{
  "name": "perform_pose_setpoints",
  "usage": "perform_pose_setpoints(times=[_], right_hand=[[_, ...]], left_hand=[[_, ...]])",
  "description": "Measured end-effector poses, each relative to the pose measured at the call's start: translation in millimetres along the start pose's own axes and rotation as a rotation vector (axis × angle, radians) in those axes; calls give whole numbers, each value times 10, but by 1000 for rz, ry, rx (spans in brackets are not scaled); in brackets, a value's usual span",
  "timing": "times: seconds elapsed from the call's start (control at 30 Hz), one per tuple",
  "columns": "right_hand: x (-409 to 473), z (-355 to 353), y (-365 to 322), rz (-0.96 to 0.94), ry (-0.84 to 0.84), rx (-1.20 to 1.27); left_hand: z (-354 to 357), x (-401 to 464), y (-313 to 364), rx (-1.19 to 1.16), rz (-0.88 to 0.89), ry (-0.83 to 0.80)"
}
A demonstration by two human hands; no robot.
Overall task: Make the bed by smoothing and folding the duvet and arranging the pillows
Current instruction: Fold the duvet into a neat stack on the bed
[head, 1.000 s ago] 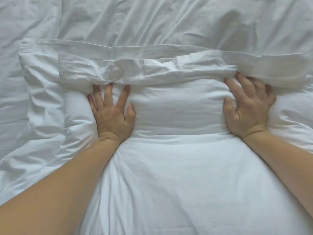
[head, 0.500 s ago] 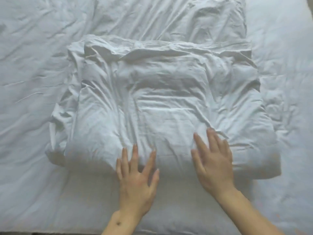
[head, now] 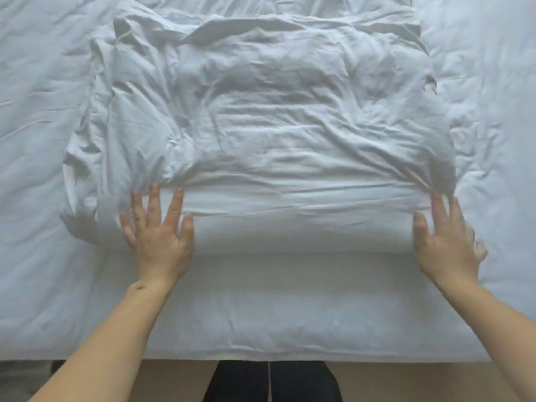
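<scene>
Duvet position: we find the folded duvet [head: 261, 126] lying as a thick white bundle on the bed sheet [head: 487, 111], its near fold towards the bed's front edge, and its top face heavily creased.
Risk, left side: loose layers spill out at the bundle's left edge [head: 78, 181]; we judge that a forward sweep there could drag them further out and undo the fold.
Risk, creasing: cloth is bunched just ahead of both sets of fingertips; pressing on could, in our view, set these creases rather than clear them.
Risk, shift: an uneven push might slide the whole bundle askew on the sheet.
Left hand: the left hand [head: 156, 236] lies palm down on the near left part of the fold, fingers spread and straight, gripping nothing.
Right hand: the right hand [head: 446, 239] lies flat at the near right corner, fingers extended and closer together, gripping nothing.
Arms: both forearms reach forward from the bed's near edge, well apart.
Pillows: none visible to us.
</scene>
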State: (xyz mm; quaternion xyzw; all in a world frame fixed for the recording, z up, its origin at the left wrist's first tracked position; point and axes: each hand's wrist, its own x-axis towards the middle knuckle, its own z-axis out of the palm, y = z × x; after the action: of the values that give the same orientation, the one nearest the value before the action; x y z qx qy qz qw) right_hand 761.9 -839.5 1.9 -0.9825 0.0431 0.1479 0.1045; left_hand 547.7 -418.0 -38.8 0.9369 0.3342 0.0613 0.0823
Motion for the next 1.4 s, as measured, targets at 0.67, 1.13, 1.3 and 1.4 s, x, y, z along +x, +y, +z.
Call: perform_pose_setpoints(times=[0.67, 1.13, 1.3, 1.4], right_hand=[[-990, 195, -1078, 24, -231, 669], [-361, 209, -1776, 288, -39, 1172], [-194, 339, -1999, 385, 282, 1337], [-177, 201, -1960, 346, 319, 1384]], left_hand=[[-432, -320, 533, -1443, -817, -48], [-589, 589, 739, -1651, -853, 137], [-458, 906, 807, -1517, -1013, 376], [-638, 958, 835, -1515, -1030, 368]])
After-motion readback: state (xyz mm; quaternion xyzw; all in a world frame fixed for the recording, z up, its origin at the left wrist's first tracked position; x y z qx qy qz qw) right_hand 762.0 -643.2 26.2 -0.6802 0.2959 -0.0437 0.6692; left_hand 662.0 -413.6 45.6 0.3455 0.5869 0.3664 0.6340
